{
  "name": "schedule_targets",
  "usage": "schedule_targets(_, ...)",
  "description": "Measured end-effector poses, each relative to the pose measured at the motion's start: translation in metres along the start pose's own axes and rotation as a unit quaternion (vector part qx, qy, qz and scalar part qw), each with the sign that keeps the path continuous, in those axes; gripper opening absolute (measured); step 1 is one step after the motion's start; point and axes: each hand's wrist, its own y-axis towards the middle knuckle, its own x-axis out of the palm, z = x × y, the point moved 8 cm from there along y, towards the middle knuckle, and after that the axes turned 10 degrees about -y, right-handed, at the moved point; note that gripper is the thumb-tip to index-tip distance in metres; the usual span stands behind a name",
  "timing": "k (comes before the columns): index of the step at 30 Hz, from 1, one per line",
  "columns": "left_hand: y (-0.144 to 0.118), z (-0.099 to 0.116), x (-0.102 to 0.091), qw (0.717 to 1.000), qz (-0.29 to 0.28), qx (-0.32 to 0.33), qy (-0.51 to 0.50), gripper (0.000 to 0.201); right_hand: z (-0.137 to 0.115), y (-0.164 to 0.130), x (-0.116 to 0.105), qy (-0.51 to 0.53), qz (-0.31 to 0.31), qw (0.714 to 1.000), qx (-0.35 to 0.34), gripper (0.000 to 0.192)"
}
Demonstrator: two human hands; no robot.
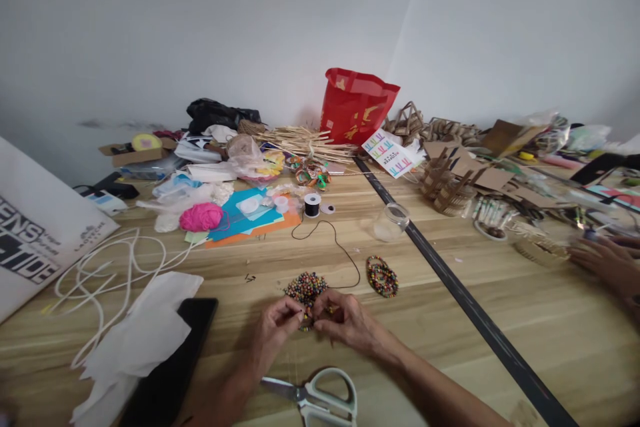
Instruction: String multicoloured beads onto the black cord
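Two hands meet at the near middle of the table (450, 360), fingertips almost touching over the near edge of a bead pile (306, 287). The left hand (274, 328) is pinched shut on something small at its fingertips, likely a bead or the cord end; too small to tell which. The right hand (345, 321) is likewise pinched, with a few beads showing just under its fingers. Both wrists come up from six o'clock, forearms angled inward, palms turned down and knuckles raised.

A black cord (345, 255) runs from beside the right hand up toward twelve o'clock, looping back to a spool (312, 205). A beaded ring (383, 276) lies at two o'clock from the hands.

The likely trouble: a bead could slip from so fine a pinch and roll off across the smooth wood. A sideways brush of either wrist could scatter the loose pile. A tug on the cord may drag or tip the light spool. Scissors (320, 400) lie at six o'clock, between the forearms, where a drawn-back wrist could catch them.
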Motion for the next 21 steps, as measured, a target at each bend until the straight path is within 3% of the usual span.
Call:
schedule_targets(7, 0.0, -0.003, 0.004, 0.999, -0.001, 0.039, 0.004, 0.014, 0.01, 0.004, 0.013, 0.069, 0.016, 0.997, 0.017, 0.024)
schedule_targets(12, 0.001, -0.009, 0.003, 1.0, 0.007, -0.014, -0.02, 0.015, 0.0, 0.002, 0.004, -0.047, 0.049, 0.996, -0.05, 0.005)
schedule_targets(21, 0.001, -0.016, 0.006, 0.997, -0.017, -0.06, -0.043, 0.018, -0.003, 0.001, 0.0, -0.109, 0.056, 0.99, -0.069, 0.005)
